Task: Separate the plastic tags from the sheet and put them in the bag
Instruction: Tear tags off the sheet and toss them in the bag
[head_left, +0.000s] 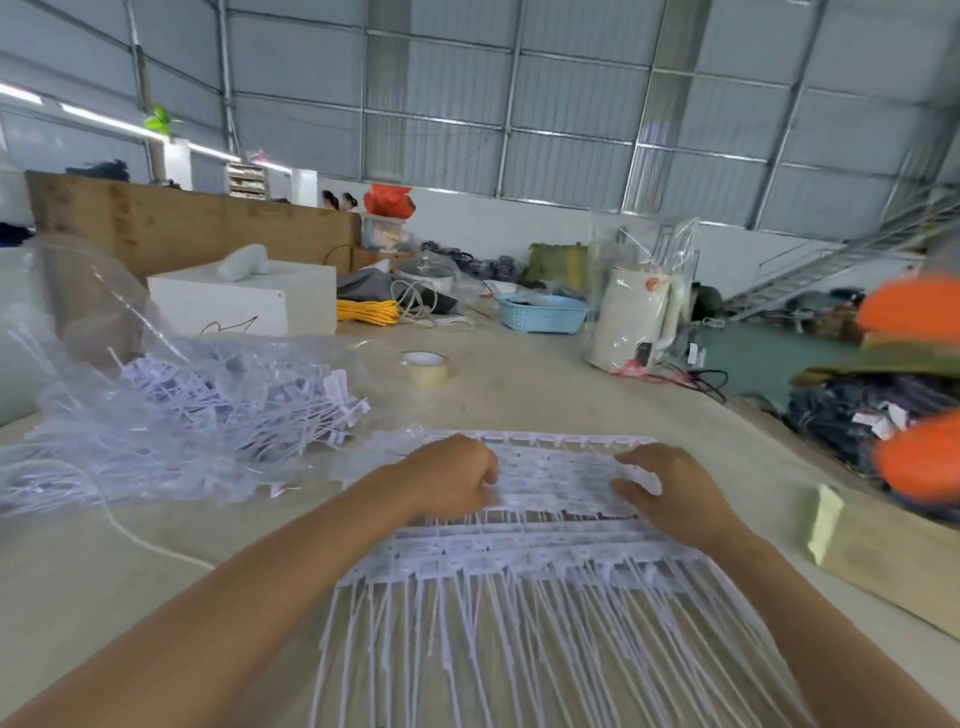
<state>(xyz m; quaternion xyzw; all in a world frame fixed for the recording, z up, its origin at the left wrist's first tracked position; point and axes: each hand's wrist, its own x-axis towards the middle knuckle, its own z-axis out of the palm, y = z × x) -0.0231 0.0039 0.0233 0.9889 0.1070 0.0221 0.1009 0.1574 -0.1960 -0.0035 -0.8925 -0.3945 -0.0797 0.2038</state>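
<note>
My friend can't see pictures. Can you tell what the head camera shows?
Two hands, left hand and right hand, grip a white sheet of plastic tags on a table. A clear bag of loose tags lies left.

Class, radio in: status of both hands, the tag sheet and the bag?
Left hand and right hand gripping the tag sheet. Loose tags in the clear bag at left. Nothing in the way.

Where I See Things on the Table

The sheet (545, 525) lies low in the middle, with my left hand (452, 478) and right hand (670, 483) on it. The bag (171, 395) sits at the left. The tape roll (425, 367) is behind the sheet.
</note>
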